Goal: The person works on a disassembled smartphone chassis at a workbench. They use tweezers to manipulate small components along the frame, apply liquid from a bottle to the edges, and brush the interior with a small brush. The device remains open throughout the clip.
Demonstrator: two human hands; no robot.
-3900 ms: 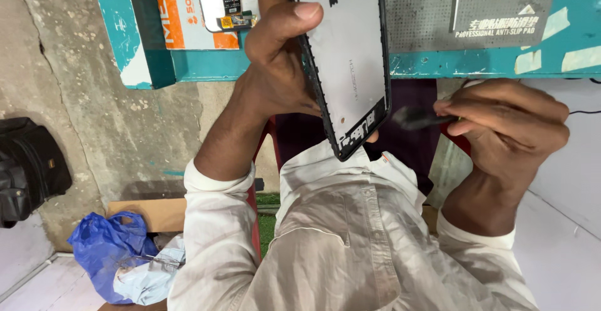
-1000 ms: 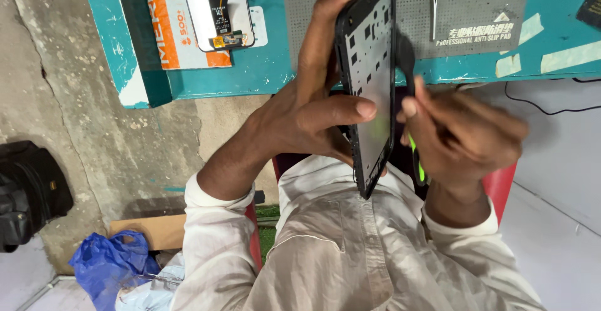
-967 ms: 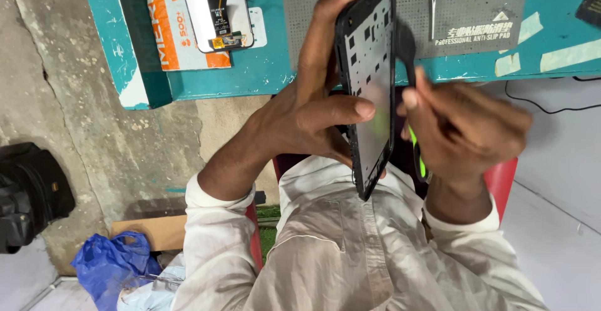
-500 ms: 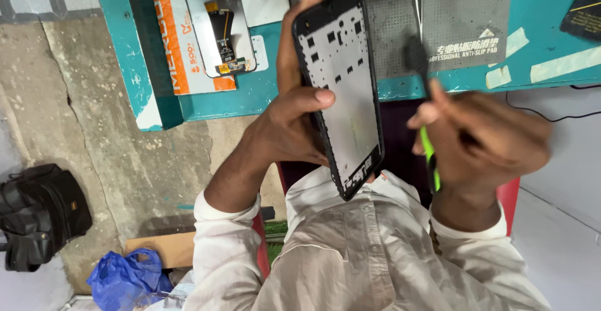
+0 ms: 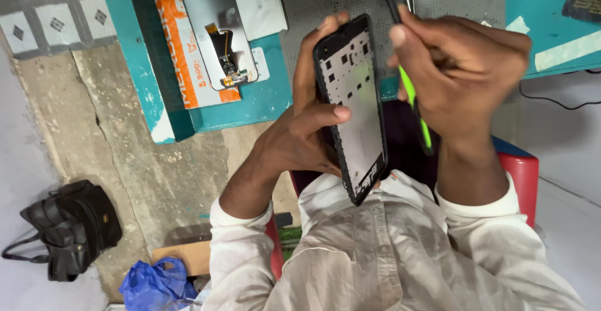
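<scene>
Head cam, looking straight down. Left hand (image 5: 300, 142) is wrapped around a phone frame (image 5: 352, 104), thumb across its pale inner side and fingers behind, holding it up on edge over the lap, just near of the desk (image 5: 263, 98) edge. Right hand (image 5: 463, 73) is closed tight on a green-handled brush (image 5: 413, 98), its dark head up at the far end, just right of the frame; can't tell if it touches.

On the teal desk to the left there's a screen (image 5: 216, 29) lying with its flex cable showing, on an orange box (image 5: 181, 54). Grey mat (image 5: 313, 4) sits behind the hands. Down on the floor, far left: black bag (image 5: 69, 223) and blue plastic bag (image 5: 156, 283).
</scene>
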